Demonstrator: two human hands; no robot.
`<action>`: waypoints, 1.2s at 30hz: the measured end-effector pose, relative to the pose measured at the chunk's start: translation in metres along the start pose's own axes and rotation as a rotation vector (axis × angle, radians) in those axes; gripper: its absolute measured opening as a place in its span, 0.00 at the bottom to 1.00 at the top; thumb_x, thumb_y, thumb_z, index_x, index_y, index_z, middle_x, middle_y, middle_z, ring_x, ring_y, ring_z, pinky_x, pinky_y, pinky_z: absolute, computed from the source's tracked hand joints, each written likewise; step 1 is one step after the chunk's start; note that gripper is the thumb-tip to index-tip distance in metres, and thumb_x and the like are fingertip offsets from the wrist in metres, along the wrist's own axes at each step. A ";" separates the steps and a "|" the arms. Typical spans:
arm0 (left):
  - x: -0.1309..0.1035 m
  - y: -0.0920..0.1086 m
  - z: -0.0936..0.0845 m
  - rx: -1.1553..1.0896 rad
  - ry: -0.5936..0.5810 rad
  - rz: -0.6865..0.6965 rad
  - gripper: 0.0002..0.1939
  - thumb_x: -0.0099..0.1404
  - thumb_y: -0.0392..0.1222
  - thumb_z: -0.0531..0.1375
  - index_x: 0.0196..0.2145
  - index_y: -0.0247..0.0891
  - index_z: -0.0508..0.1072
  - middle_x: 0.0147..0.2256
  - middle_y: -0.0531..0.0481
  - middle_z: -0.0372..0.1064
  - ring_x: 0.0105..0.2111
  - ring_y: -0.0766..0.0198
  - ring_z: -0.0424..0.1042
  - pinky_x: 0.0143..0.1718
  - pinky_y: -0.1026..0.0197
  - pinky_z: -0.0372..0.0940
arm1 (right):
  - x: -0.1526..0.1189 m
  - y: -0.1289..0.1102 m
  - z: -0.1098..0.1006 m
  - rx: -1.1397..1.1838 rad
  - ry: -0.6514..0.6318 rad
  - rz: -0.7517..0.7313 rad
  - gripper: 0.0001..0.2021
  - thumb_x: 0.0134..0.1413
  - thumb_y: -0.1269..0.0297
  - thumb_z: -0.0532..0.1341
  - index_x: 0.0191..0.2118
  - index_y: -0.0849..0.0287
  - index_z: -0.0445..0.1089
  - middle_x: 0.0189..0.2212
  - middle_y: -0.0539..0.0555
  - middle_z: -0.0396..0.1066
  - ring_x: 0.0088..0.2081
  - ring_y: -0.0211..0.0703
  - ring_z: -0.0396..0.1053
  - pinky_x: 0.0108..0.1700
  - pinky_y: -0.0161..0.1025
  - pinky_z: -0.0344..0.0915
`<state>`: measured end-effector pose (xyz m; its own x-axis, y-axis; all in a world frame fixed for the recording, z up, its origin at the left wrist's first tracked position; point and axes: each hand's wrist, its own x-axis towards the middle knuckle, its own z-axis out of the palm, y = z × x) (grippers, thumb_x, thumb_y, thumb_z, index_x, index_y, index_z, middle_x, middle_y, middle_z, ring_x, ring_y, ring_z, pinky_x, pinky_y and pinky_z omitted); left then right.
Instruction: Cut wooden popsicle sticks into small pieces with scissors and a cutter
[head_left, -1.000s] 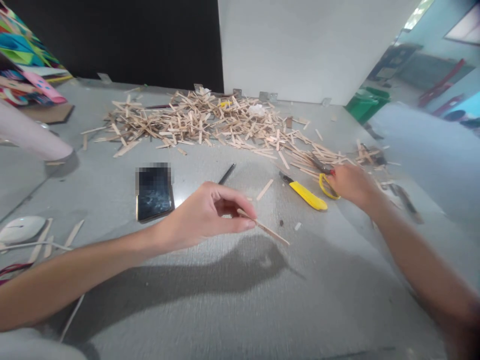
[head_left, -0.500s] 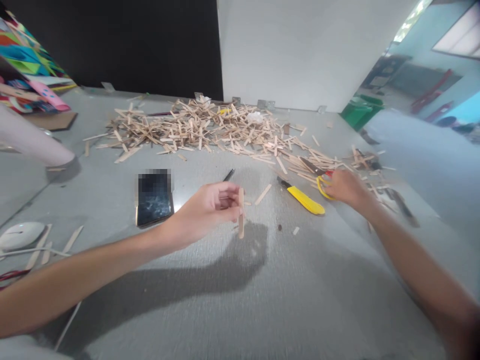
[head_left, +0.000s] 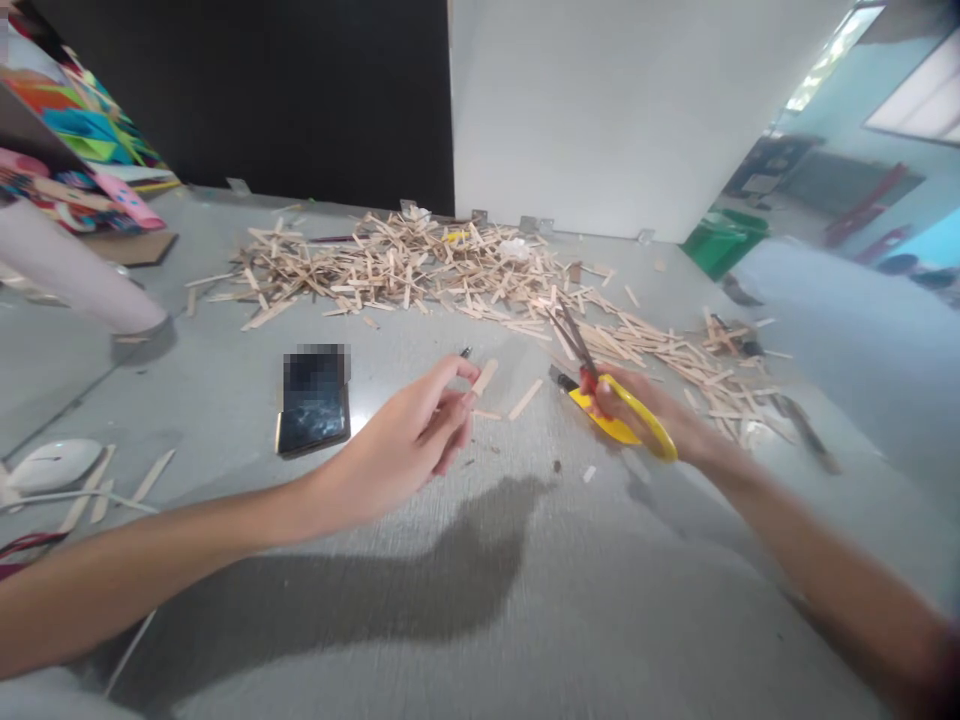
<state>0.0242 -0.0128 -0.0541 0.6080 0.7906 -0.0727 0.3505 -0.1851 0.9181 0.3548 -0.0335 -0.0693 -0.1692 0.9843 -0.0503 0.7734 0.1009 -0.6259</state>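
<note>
My left hand hovers over the grey table and pinches a short wooden stick between thumb and fingertips, its end pointing up and away. My right hand grips yellow-handled scissors lifted off the table, blades pointing up toward the stick pile. A yellow utility knife lies on the table right under that hand, partly hidden by it.
A dark phone lies left of my left hand. A loose stick and small offcuts lie between my hands. A white mouse sits at the left edge. A green bin stands beyond the table's right side.
My right hand picked the scissors up from the sticks and brought them left, toward my left hand. The stick in my left hand turned from hanging down to pointing up.
</note>
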 end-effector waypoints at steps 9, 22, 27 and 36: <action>-0.004 0.044 0.003 -0.144 0.081 0.125 0.05 0.81 0.40 0.57 0.51 0.38 0.70 0.36 0.49 0.78 0.25 0.69 0.72 0.20 0.69 0.65 | -0.048 -0.026 0.062 0.720 -0.115 -0.192 0.27 0.77 0.35 0.52 0.56 0.55 0.72 0.44 0.57 0.72 0.43 0.49 0.72 0.47 0.46 0.74; -0.012 0.040 0.022 -0.196 -0.124 0.009 0.13 0.80 0.45 0.61 0.37 0.39 0.79 0.29 0.54 0.77 0.24 0.71 0.73 0.20 0.74 0.65 | -0.074 -0.063 0.069 0.510 -0.142 -0.381 0.26 0.78 0.37 0.51 0.56 0.56 0.68 0.49 0.61 0.69 0.50 0.53 0.72 0.56 0.53 0.72; -0.013 0.044 0.022 -0.183 -0.138 0.001 0.14 0.81 0.43 0.60 0.36 0.38 0.78 0.19 0.59 0.67 0.18 0.74 0.65 0.20 0.76 0.61 | -0.075 -0.066 0.065 0.482 -0.156 -0.386 0.28 0.77 0.35 0.51 0.61 0.55 0.67 0.49 0.61 0.68 0.50 0.54 0.71 0.58 0.54 0.72; -0.012 0.044 0.022 -0.151 -0.118 0.022 0.12 0.79 0.41 0.60 0.36 0.37 0.77 0.19 0.60 0.66 0.18 0.75 0.65 0.20 0.74 0.60 | -0.078 -0.058 0.070 0.530 -0.185 -0.368 0.26 0.77 0.40 0.56 0.66 0.52 0.65 0.54 0.61 0.70 0.55 0.55 0.72 0.61 0.54 0.72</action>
<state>0.0483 -0.0435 -0.0214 0.6968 0.7118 -0.0886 0.2306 -0.1054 0.9673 0.2801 -0.1261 -0.0836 -0.5028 0.8535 0.1370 0.2483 0.2945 -0.9228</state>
